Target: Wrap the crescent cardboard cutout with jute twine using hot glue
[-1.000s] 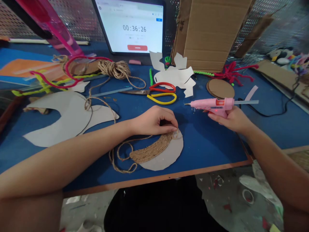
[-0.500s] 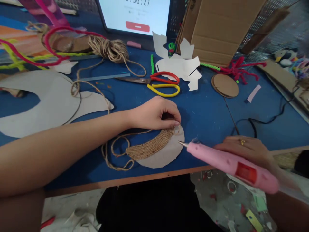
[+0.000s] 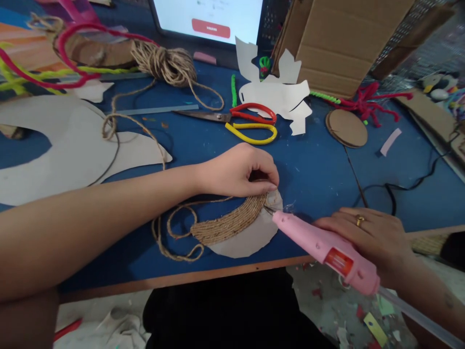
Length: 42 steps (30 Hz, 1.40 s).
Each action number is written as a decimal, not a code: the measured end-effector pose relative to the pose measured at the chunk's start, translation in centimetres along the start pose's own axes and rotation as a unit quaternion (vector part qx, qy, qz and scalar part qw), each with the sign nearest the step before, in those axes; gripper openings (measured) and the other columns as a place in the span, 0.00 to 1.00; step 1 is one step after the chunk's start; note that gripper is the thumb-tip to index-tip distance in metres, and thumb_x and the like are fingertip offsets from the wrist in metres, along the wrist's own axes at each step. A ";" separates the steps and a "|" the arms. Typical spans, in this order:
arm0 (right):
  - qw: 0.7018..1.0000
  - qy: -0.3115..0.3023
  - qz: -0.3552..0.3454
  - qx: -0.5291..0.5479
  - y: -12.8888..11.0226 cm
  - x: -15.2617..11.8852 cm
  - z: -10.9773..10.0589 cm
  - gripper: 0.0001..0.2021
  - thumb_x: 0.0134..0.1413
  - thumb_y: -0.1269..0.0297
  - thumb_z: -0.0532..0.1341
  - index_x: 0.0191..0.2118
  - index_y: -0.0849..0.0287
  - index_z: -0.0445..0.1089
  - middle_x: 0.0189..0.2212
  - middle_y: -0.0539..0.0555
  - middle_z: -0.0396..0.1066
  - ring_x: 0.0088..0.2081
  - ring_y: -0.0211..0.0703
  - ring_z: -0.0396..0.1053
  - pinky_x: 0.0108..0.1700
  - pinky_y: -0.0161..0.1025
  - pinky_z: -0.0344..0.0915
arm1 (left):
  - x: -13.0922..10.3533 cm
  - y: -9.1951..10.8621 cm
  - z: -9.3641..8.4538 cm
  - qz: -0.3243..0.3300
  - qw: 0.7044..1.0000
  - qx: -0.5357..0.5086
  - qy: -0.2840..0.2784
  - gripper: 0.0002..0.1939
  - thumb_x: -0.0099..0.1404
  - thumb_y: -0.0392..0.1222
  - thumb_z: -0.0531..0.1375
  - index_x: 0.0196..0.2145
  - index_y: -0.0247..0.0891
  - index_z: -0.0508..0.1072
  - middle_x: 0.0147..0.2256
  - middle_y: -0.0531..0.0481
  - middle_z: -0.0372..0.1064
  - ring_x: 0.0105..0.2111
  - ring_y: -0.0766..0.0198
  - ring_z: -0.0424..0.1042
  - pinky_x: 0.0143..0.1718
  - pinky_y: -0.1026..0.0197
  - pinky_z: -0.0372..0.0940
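A pale round card disc [image 3: 250, 242] lies near the table's front edge, its upper left part covered by close rows of jute twine [image 3: 228, 224]. My left hand [image 3: 243, 169] is closed in a pinch at the disc's upper right edge, where the twine rows end. A pink hot glue gun [image 3: 316, 240] is gripped in my right hand [image 3: 366, 237]. Its metal tip is at the end of the twine rows, just below my left fingers; whether it touches is unclear. A clear glue stick [image 3: 417, 312] sticks out of the gun's back. Loose twine loops [image 3: 181, 213] lie left of the disc.
Scissors [image 3: 232, 118] with red and yellow handles lie behind my left hand. A twine bundle [image 3: 165, 63], white card cutouts [image 3: 269, 99], brown cardboard discs [image 3: 347, 127] and a cardboard box [image 3: 352, 43] stand farther back. A black cable [image 3: 392, 194] runs across the right side.
My right hand has brought the glue gun left, so its tip moved from the disc's right edge to the end of the twine rows. My left hand keeps its pinch; the view shifted slightly.
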State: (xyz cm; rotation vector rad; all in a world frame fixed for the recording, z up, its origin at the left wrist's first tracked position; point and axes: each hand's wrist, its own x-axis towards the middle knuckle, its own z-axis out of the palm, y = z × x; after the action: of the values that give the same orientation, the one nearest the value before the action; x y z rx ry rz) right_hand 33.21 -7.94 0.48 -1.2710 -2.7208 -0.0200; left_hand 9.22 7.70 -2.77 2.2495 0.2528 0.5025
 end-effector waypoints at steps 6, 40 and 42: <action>0.999 -0.022 0.041 0.001 -0.8 0.1 -0.4 0.09 0.60 0.57 0.51 0.42 0.54 0.61 0.25 0.51 0.71 0.25 0.43 0.69 0.27 0.40 0.59 | 0.0 -0.1 0.1 0.000 1.000 0.005 0.002 0.07 0.61 0.33 0.59 0.33 0.33 0.78 0.32 0.46 0.74 0.31 0.66 0.71 0.34 0.65 0.65; 0.997 -0.019 0.081 -0.002 -2.0 0.1 -1.9 0.07 0.61 0.58 0.53 0.41 0.54 0.63 0.24 0.47 0.69 0.23 0.38 0.67 0.26 0.36 0.58 | -0.1 -0.3 0.2 0.022 0.999 0.021 0.016 0.07 0.60 0.30 0.59 0.32 0.34 0.78 0.31 0.48 0.74 0.30 0.67 0.70 0.33 0.67 0.63; 0.997 -0.022 0.079 -0.003 -1.9 0.2 -1.7 0.07 0.61 0.58 0.53 0.40 0.54 0.63 0.23 0.46 0.68 0.22 0.38 0.66 0.26 0.36 0.57 | 0.0 -0.3 0.3 0.021 0.999 0.023 0.017 0.07 0.60 0.30 0.59 0.32 0.33 0.78 0.31 0.48 0.74 0.30 0.67 0.70 0.33 0.67 0.63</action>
State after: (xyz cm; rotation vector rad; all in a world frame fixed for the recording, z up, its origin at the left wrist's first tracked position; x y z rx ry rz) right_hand 31.80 -9.17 2.27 -1.5026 -2.6497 0.0164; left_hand 9.30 7.69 -3.12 2.2977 0.2365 0.5621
